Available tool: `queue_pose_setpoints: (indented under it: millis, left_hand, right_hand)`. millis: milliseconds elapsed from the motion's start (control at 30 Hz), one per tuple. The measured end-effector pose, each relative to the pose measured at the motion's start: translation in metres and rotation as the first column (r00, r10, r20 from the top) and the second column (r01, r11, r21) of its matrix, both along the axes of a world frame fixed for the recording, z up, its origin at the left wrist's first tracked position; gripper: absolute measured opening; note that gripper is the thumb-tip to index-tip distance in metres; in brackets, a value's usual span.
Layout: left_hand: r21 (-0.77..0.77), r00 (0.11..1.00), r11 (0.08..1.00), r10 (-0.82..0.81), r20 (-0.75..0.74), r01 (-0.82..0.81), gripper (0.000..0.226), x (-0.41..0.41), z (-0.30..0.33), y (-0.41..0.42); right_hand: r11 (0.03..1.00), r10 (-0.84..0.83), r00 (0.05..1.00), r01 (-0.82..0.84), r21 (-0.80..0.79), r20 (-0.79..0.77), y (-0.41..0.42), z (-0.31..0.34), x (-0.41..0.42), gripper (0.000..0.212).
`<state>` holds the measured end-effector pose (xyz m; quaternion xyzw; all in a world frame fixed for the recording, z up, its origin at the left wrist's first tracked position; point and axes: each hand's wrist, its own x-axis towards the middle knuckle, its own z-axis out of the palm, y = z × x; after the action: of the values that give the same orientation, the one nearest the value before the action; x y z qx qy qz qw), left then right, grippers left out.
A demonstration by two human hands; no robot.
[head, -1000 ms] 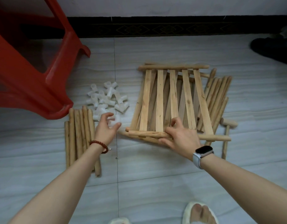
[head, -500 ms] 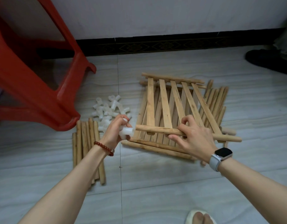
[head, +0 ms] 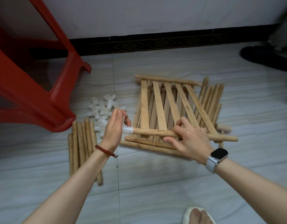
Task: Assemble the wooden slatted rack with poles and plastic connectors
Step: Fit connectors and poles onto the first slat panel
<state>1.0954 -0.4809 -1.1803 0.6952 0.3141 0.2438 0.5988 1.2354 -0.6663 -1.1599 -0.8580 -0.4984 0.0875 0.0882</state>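
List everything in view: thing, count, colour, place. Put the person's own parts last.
slatted panel: one on top, more beneath, count unclear; light wood; floor, centre right
white connector: one, translucent white, on the left end of the panel's near pole
near pole: one, light wood, front edge of the top panel
loose connectors: a heap, count unclear, translucent white, floor left of the panel
short poles: a bundle, about six, wood, floor at left
long poles: a bundle, count unclear, wood, right of the panel
red stool: one, red, far left
black slipper: one, black, far right
left hand: holds the white connector
right hand: grips the near pole
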Motion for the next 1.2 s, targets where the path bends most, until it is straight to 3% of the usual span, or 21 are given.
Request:
queue_pose_setpoints:
  millis: [67, 200, 333, 467, 533, 600, 700, 900, 1200]
  left_hand:
    - [0.011, 0.999, 0.999, 0.042, 0.010, -0.042, 0.030, 0.001, 0.001, -0.001]
    - [-0.122, 0.993, 0.985, 0.121, 0.011, -0.118, 0.028, 0.006, 0.008, 0.000]
    - [-0.268, 0.997, 0.960, 0.077, -0.011, -0.077, 0.030, 0.007, 0.012, 0.010]
    - [-0.486, 0.973, 0.846, 0.155, -0.170, -0.220, 0.029, 0.004, 0.011, 0.011]
    - [-0.443, 0.924, 0.826, 0.225, -0.309, -0.349, 0.034, 0.004, 0.009, 0.010]
    - [-0.379, 0.898, 0.833, 0.281, -0.339, -0.404, 0.042, 0.003, 0.011, 0.009]
    - [-0.407, 0.909, 0.818, 0.319, -0.269, -0.408, 0.039, -0.001, 0.017, 0.006]
    - [-0.276, 0.940, 0.899, 0.313, -0.137, -0.340, 0.036, -0.017, 0.050, -0.006]
    - [-0.264, 0.956, 0.941, 0.256, 0.141, -0.213, 0.032, -0.055, 0.081, -0.022]
  right_hand:
    - [1.000, 0.004, 1.000, -0.004, -0.021, 0.011, 0.004, 0.005, -0.002, 0.052]
    - [0.998, 0.022, 1.000, -0.021, -0.054, 0.017, 0.013, 0.011, -0.005, 0.051]
    - [0.999, 0.030, 0.999, -0.029, -0.044, 0.012, 0.012, 0.012, -0.002, 0.053]
    - [0.999, 0.053, 0.998, -0.053, -0.004, 0.044, 0.008, 0.013, -0.009, 0.056]
    - [0.998, 0.068, 0.997, -0.068, -0.005, 0.047, 0.009, 0.012, -0.018, 0.053]
    - [0.997, 0.067, 0.995, -0.070, 0.039, 0.075, 0.010, 0.012, -0.024, 0.048]
    - [0.994, 0.057, 0.994, -0.066, 0.092, 0.097, 0.008, 0.018, -0.028, 0.048]
    - [0.995, -0.006, 0.998, 0.000, 0.097, 0.066, -0.005, 0.045, -0.050, 0.051]
    - [0.978, -0.019, 0.994, -0.004, 0.210, 0.110, -0.016, 0.071, -0.083, 0.044]
